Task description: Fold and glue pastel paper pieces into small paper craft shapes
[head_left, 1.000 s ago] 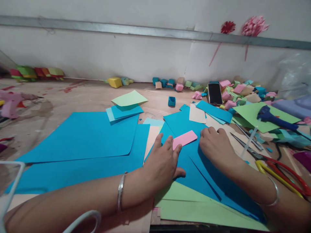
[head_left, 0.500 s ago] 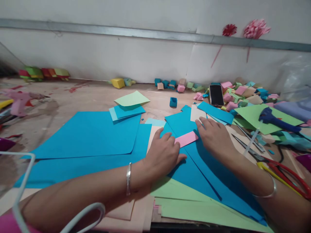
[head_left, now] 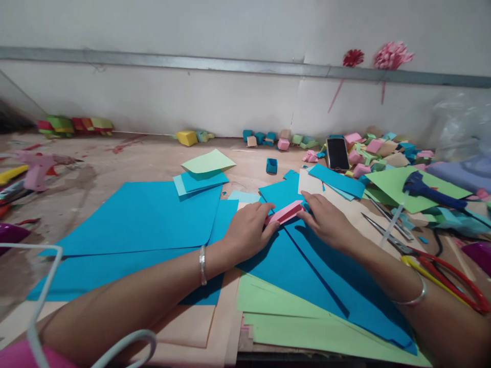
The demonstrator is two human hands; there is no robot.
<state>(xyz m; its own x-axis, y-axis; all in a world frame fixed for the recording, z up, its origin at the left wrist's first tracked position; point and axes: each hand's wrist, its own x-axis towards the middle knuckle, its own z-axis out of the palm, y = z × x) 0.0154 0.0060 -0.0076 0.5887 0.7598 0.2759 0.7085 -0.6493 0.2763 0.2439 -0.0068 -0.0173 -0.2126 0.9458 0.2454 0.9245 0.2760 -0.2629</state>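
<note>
A small pink paper strip point(head_left: 286, 212), creased along its length, is held between my two hands over blue paper sheets point(head_left: 307, 266). My left hand point(head_left: 251, 227) pinches its left end, thumb in front and fingers behind. At the strip's right end, the thumb and fingertips of my right hand point(head_left: 326, 220) are closed on it. Beyond my hands lies a beige paper piece point(head_left: 307, 181) with a blue strip point(head_left: 336, 180) beside it. A little blue paper box point(head_left: 271, 165) stands farther back.
Scissors point(head_left: 406, 248) and a blue glue gun point(head_left: 433, 191) lie on the right, near a phone point(head_left: 337, 153) and a heap of folded paper pieces point(head_left: 378, 148). Large blue sheets point(head_left: 146, 220) spread to the left. A pink glue gun point(head_left: 36, 171) is at the far left. White cable point(head_left: 42, 301) loops in front.
The pink strip was flat under my left hand and is now folded up lengthwise. My right hand has come in from the beige paper to grip its right end. The view has tilted slightly.
</note>
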